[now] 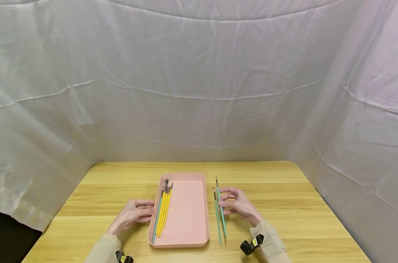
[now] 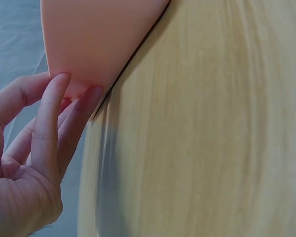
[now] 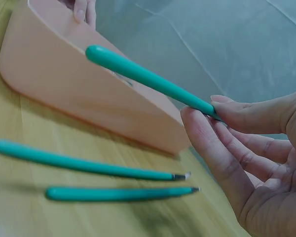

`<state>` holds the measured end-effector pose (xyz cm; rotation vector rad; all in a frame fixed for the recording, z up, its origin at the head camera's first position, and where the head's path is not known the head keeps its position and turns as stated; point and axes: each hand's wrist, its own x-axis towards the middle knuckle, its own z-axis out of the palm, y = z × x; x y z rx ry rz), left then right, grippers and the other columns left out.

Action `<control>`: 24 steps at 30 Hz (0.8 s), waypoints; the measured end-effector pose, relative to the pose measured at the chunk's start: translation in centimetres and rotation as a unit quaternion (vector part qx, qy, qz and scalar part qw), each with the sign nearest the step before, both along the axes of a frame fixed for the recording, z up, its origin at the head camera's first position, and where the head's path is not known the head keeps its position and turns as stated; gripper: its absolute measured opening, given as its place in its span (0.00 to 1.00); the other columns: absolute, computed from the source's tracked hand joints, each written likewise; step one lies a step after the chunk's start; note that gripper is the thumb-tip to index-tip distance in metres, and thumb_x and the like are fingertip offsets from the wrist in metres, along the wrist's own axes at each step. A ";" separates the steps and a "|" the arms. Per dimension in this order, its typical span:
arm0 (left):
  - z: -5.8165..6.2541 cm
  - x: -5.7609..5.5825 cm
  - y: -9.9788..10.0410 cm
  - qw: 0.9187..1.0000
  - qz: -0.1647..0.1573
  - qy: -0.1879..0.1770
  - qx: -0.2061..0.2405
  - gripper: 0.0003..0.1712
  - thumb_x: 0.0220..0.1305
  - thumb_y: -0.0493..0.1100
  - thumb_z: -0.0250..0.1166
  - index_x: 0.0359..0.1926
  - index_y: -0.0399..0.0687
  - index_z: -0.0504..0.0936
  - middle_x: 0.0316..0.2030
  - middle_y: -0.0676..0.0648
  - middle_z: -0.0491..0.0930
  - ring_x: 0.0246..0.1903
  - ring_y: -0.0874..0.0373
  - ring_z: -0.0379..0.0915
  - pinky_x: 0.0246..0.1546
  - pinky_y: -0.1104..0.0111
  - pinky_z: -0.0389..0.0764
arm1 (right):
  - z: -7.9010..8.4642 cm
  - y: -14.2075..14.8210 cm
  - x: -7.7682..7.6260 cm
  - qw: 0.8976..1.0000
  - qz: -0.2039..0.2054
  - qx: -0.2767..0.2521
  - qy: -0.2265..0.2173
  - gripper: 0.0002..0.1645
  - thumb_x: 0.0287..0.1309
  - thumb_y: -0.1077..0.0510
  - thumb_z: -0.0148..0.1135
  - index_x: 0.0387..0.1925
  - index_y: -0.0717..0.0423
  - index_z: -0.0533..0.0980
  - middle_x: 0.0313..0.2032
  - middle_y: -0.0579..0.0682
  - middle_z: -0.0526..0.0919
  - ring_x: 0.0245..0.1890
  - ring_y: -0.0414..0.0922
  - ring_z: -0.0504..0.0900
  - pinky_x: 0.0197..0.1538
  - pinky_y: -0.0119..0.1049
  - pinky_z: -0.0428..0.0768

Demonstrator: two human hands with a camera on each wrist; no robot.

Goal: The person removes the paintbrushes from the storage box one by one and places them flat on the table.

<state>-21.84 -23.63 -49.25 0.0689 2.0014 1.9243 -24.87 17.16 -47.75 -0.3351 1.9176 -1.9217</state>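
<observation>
The right hand [image 1: 241, 205] pinches a teal brush [image 3: 145, 79] in its fingertips [image 3: 191, 118], just right of the pink tray [image 1: 187, 210].

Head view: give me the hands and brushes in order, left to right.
Left hand → bluish brush → yellow brushes → first teal brush → second teal brush → right hand.

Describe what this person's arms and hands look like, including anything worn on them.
The left hand and right hand are bare, without gloves. Both forearms are in beige sleeves: left sleeve, right sleeve. At each wrist sits a small black device, the left one and the right one, both with yellow markings. No trailing cables are visible.
</observation>
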 end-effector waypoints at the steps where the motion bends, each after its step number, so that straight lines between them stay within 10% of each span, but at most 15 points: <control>1: 0.0 0.0 0.0 1.000 0.000 0.000 0.001 0.33 0.62 0.31 0.68 0.64 0.16 0.67 0.50 0.34 0.86 0.39 0.61 0.86 0.44 0.67 0.91 | -0.1 0.3 0.0 1.000 -0.001 0.001 -0.001 0.38 0.60 0.68 0.66 0.67 0.76 0.60 0.37 0.46 0.79 0.30 0.40 0.84 0.36 0.33 0.91; 24: 0.1 0.0 0.1 1.000 -0.003 0.004 -0.003 0.33 0.62 0.31 0.68 0.63 0.16 0.67 0.50 0.33 0.86 0.39 0.61 0.86 0.43 0.68 0.91 | -2.5 1.6 -1.1 0.998 -0.033 0.050 0.008 0.33 0.60 0.74 0.61 0.65 0.76 0.62 0.33 0.47 0.81 0.30 0.40 0.83 0.35 0.36 0.91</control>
